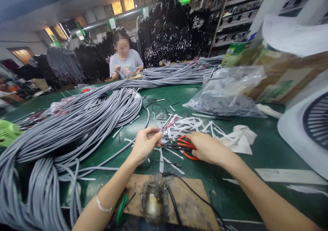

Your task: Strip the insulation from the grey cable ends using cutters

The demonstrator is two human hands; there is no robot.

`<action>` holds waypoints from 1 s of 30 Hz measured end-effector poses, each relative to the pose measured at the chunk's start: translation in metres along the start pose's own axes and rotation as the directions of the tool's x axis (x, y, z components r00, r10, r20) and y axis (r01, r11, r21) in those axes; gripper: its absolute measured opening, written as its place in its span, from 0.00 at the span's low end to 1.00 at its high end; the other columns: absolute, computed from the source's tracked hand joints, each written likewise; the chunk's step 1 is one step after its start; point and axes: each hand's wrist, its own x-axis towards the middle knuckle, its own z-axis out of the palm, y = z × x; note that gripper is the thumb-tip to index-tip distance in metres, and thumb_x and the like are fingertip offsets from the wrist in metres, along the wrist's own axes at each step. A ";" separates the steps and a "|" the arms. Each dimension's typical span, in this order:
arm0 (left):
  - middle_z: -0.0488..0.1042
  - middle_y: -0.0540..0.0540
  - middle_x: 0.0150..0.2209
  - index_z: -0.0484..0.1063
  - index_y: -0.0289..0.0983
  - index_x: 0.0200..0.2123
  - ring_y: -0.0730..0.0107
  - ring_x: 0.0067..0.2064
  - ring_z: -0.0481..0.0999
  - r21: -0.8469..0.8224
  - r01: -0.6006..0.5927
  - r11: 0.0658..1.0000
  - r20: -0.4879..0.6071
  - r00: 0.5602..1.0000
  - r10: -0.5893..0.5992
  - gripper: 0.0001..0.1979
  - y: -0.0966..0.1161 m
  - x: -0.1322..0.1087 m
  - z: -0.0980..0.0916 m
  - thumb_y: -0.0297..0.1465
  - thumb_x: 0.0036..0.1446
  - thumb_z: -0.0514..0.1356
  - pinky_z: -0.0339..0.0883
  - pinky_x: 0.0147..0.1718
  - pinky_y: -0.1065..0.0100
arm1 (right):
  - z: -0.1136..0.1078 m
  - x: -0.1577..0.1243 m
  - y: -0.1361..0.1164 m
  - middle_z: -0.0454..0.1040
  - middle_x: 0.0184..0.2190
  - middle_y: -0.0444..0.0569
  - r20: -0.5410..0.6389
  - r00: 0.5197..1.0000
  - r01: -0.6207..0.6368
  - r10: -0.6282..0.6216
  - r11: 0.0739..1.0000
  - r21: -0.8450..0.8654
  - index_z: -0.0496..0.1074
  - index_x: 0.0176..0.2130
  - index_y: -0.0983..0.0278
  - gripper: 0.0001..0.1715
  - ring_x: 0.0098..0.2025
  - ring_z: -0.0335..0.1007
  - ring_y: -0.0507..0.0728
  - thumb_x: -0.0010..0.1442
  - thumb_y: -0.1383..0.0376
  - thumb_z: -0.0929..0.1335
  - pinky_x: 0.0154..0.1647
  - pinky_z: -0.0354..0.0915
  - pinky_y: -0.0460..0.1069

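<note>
My left hand (146, 143) is closed in a pinch near the middle of the bench, at the end of a grey cable (110, 169) that runs in from the left and passes behind the hand. The exact spot it pinches is partly hidden by the fingers. In my right hand (206, 146) are orange-handled scissors (188, 144), their dark blades pointing left toward the left fingertips. White strips (184, 127) and thin coloured wires lie scattered just beyond both hands. Below the hands, a stained wooden board (189, 197) carries a small grimy metal-and-glass-like block (153, 200).
Thick bundles of grey cable (84, 121) cover the left side and stretch along the back. A clear plastic bag (225, 94) and crumpled cloth (241, 139) are right of centre. A white fan (307, 128) stands at far right. Another person (125, 62) sits across the bench.
</note>
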 end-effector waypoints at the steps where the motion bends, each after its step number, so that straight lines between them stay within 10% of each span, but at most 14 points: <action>1: 0.69 0.51 0.19 0.71 0.30 0.27 0.78 0.19 0.66 -0.008 -0.003 1.000 -0.008 1.000 0.003 0.13 0.000 0.000 0.000 0.34 0.40 0.65 0.61 0.21 0.74 | 0.000 0.000 -0.003 0.73 0.40 0.56 0.007 1.000 -0.021 0.022 0.999 -0.032 0.70 0.41 0.68 0.19 0.41 0.71 0.61 0.47 0.74 0.63 0.33 0.59 0.47; 8: 0.67 0.52 0.18 0.72 0.30 0.28 0.79 0.19 0.62 -0.022 -0.133 0.991 -0.088 0.988 0.131 0.15 -0.002 0.000 -0.002 0.38 0.42 0.63 0.57 0.20 0.75 | -0.008 -0.003 -0.005 0.75 0.33 0.55 -0.195 0.968 -0.157 0.157 0.988 0.015 0.71 0.36 0.66 0.13 0.37 0.72 0.61 0.53 0.69 0.60 0.31 0.59 0.48; 16: 0.63 0.54 0.17 0.72 0.31 0.27 0.80 0.19 0.59 -0.060 -0.210 0.976 -0.162 0.967 0.198 0.14 0.005 -0.002 -0.004 0.38 0.42 0.61 0.55 0.20 0.74 | 0.010 0.016 0.023 0.74 0.35 0.53 -0.603 0.795 0.004 0.062 0.994 0.106 0.70 0.34 0.64 0.13 0.37 0.70 0.60 0.46 0.70 0.63 0.37 0.63 0.51; 23: 0.63 0.53 0.19 0.72 0.31 0.28 0.79 0.20 0.59 -0.041 -0.226 0.973 -0.143 0.966 0.218 0.14 0.001 -0.001 -0.004 0.38 0.44 0.60 0.54 0.21 0.74 | -0.001 0.009 0.029 0.69 0.33 0.56 -0.853 0.500 -0.006 0.149 0.986 0.169 0.64 0.32 0.63 0.08 0.38 0.66 0.62 0.50 0.61 0.64 0.38 0.63 0.54; 28: 0.63 0.53 0.20 0.71 0.31 0.29 0.79 0.21 0.59 -0.030 -0.244 0.969 -0.118 0.964 0.239 0.14 0.002 -0.003 -0.004 0.38 0.46 0.59 0.54 0.22 0.74 | 0.001 0.012 0.033 0.68 0.31 0.55 -0.791 0.604 -0.019 0.097 0.994 0.107 0.64 0.30 0.63 0.06 0.38 0.65 0.63 0.47 0.68 0.63 0.40 0.62 0.55; 30: 0.63 0.53 0.20 0.71 0.32 0.29 0.79 0.21 0.59 -0.018 -0.242 0.970 -0.119 0.964 0.238 0.14 0.003 -0.004 -0.004 0.38 0.46 0.59 0.54 0.22 0.74 | 0.000 0.009 0.035 0.68 0.33 0.57 -0.813 0.570 -0.084 0.122 0.992 0.090 0.65 0.32 0.64 0.08 0.39 0.64 0.64 0.47 0.69 0.63 0.41 0.61 0.56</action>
